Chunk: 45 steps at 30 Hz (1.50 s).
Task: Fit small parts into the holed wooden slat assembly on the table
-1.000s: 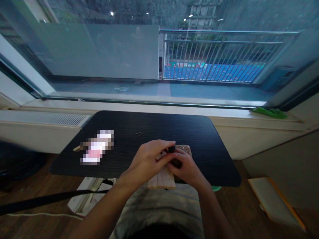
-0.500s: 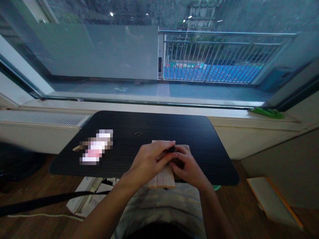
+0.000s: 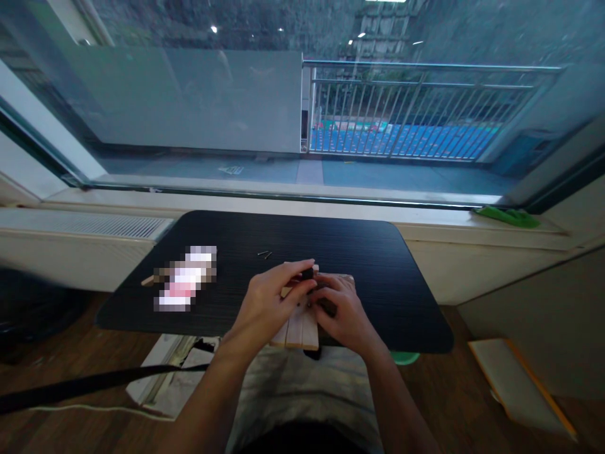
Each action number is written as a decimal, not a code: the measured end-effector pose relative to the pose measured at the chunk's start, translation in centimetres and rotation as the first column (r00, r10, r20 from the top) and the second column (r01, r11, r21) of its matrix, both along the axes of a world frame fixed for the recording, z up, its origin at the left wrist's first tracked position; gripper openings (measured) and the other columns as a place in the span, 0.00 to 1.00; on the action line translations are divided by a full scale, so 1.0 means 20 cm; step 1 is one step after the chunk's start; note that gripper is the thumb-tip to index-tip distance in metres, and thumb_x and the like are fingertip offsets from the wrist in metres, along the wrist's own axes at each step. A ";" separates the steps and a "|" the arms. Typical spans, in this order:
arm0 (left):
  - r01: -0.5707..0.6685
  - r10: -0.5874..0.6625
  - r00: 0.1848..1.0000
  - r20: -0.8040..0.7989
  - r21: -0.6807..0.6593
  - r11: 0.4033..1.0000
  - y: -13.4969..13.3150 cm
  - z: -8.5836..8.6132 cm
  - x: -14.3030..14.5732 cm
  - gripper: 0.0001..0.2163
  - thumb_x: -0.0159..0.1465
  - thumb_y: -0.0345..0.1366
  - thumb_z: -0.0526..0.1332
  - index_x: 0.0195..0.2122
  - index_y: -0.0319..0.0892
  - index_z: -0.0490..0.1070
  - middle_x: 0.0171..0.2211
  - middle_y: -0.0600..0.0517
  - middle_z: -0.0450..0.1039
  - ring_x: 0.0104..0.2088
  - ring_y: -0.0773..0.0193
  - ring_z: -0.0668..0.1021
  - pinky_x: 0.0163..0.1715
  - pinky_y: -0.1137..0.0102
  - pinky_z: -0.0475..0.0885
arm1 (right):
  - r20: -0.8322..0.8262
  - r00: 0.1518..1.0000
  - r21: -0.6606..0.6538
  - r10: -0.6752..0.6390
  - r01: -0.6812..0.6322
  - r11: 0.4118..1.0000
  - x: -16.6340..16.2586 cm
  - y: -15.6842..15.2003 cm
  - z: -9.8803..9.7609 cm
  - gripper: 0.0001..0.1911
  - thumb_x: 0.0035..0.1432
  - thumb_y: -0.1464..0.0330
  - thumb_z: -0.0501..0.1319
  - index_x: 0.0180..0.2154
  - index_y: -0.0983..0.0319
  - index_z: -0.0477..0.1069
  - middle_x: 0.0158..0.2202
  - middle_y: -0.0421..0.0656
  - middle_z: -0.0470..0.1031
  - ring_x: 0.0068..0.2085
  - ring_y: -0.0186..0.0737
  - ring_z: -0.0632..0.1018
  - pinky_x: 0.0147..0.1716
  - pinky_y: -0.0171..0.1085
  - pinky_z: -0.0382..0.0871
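Between the thumb and fingers of my left hand [image 3: 269,293] is a small black knob-like piece [image 3: 307,273], its kind unclear. My right hand [image 3: 343,309] lies just to the right with fingers curled and tips together; what they hold is hidden. Beneath both hands are pale wooden slats [image 3: 302,333] side by side at the table's near edge. Small dark spots, maybe screw heads or holes, show on the slats between my hands. Past the right fingers, part of a brownish object [image 3: 348,278] is visible. Two small screws or nails [image 3: 265,255] lie beyond my left hand.
The black table [image 3: 397,284] has rounded corners and stands against the window sill [image 3: 236,200]. A pixelated bright phone-like object [image 3: 189,277] rests at its left, beside a wooden stick [image 3: 148,280]. A green cloth [image 3: 510,217] lies on the sill.
Both hands have shifted slightly left together with the black piece and the wooden slats. More of the slats' surface shows between the hands now.
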<state>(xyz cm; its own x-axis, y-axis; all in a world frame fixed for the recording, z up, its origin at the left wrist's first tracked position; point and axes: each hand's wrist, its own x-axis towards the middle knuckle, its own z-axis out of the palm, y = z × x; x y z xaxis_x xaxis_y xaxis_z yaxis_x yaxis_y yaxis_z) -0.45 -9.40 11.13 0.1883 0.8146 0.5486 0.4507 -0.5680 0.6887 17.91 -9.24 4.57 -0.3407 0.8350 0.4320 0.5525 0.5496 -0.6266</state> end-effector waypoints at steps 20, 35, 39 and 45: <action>-0.049 0.048 0.997 0.054 0.032 0.998 -0.08 -0.06 0.04 0.13 0.66 0.31 0.64 0.52 0.45 0.77 0.45 0.50 0.83 0.39 0.63 0.85 0.41 0.72 0.82 | -0.013 1.000 -0.005 0.005 -0.005 1.000 0.02 0.02 -0.05 0.07 0.56 0.73 0.68 0.36 0.55 0.81 0.50 0.44 0.79 0.54 0.49 0.76 0.56 0.54 0.67; -0.035 0.038 0.999 -0.032 0.085 0.996 -0.09 -0.05 0.06 0.14 0.66 0.31 0.62 0.52 0.43 0.75 0.47 0.48 0.83 0.43 0.61 0.85 0.47 0.69 0.81 | 0.031 0.999 0.023 0.036 -0.037 0.999 0.03 0.02 -0.05 0.09 0.56 0.74 0.68 0.37 0.55 0.82 0.50 0.45 0.80 0.53 0.49 0.77 0.54 0.54 0.69; 0.013 0.000 0.996 -0.090 0.142 0.990 -0.07 -0.03 0.06 0.12 0.66 0.32 0.63 0.51 0.42 0.75 0.44 0.47 0.83 0.41 0.61 0.85 0.45 0.68 0.81 | -0.003 0.999 0.008 0.033 -0.033 0.999 0.03 0.02 -0.05 0.09 0.56 0.73 0.68 0.37 0.54 0.82 0.49 0.44 0.80 0.52 0.48 0.78 0.53 0.52 0.69; 0.017 -0.004 0.995 -0.100 0.130 0.991 -0.04 -0.02 0.05 0.10 0.67 0.35 0.63 0.49 0.43 0.76 0.43 0.48 0.83 0.40 0.62 0.85 0.43 0.68 0.82 | -0.007 1.000 0.020 0.005 -0.005 1.000 0.01 0.01 -0.06 0.11 0.55 0.73 0.67 0.39 0.52 0.81 0.48 0.42 0.80 0.51 0.48 0.78 0.52 0.51 0.70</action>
